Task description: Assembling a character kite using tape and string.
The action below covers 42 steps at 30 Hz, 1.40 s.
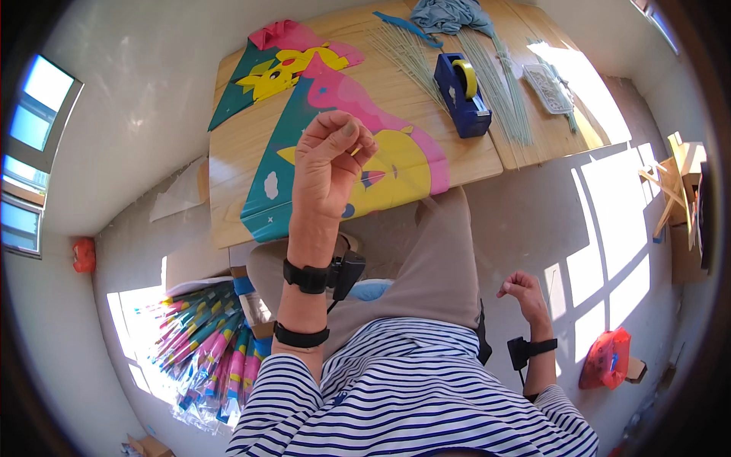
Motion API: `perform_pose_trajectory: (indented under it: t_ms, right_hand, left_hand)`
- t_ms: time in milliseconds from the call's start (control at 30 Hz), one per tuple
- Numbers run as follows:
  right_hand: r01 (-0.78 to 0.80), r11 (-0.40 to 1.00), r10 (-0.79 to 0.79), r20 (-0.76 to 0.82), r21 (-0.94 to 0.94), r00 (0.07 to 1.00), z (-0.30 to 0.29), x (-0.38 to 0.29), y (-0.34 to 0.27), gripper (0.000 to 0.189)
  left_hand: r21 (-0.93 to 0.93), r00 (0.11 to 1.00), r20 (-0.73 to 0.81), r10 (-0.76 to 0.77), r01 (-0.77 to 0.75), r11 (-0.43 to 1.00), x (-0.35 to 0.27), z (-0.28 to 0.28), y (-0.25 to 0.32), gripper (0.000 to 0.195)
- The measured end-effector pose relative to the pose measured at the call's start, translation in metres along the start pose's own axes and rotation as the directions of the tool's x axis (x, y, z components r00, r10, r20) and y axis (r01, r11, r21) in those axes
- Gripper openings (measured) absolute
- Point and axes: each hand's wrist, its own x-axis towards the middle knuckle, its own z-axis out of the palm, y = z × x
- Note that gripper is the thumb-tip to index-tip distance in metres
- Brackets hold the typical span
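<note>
My left hand (336, 151) is raised over a printed plastic kite sail (394, 165) on the wooden table, its thumb and fingertips drawn together. Whether something thin sits in that pinch is too fine to tell. The sail is green, pink and yellow with a cartoon face, and part of it lies behind my hand and wrist. Out to the right, beyond my thigh and below the table edge, my right hand (524, 294) hangs over the floor with its fingers curled and the tips close together. Anything between them is too small to make out.
A second printed sail (280, 71) lies farther back. On the table (468, 165) are a blue tape dispenser (457, 108), thin pale rods (491, 85), a plastic tub (547, 88) and blue cloth (451, 16). Wrapped colourful bundles (211, 343) stand at my left; a red bag (606, 359) sits right.
</note>
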Motion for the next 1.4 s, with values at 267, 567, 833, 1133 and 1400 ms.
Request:
perform_pose_trajectory:
  t_ms: [267,567,833,1133,1400]
  right_hand:
    - [0.204,0.975,-0.171,0.289,-0.085,0.942,0.052,0.046,-0.114,0.008]
    - [0.383,0.909,-0.271,0.466,-0.164,0.842,0.116,0.095,-0.204,0.004]
    - [0.441,0.876,-0.314,0.462,-0.196,0.830,0.144,0.124,-0.229,0.008]
    - [0.507,0.824,-0.394,0.388,-0.252,0.833,0.143,0.152,-0.243,0.011]
    - [0.485,0.856,-0.397,0.373,-0.179,0.838,0.155,0.159,-0.254,0.011]
  left_hand:
    - [0.213,0.927,-0.181,0.329,-0.290,0.933,-0.117,-0.099,0.120,0.007]
    - [0.254,0.807,-0.370,0.460,-0.389,0.886,-0.215,-0.189,0.165,0.014]
    - [0.363,0.780,-0.419,0.466,-0.327,0.873,-0.228,-0.205,0.173,0.015]
    - [0.596,0.747,-0.442,0.496,-0.169,0.785,-0.212,-0.206,0.173,0.009]
    - [0.708,0.651,-0.470,0.596,-0.125,0.695,-0.183,-0.200,0.178,0.011]
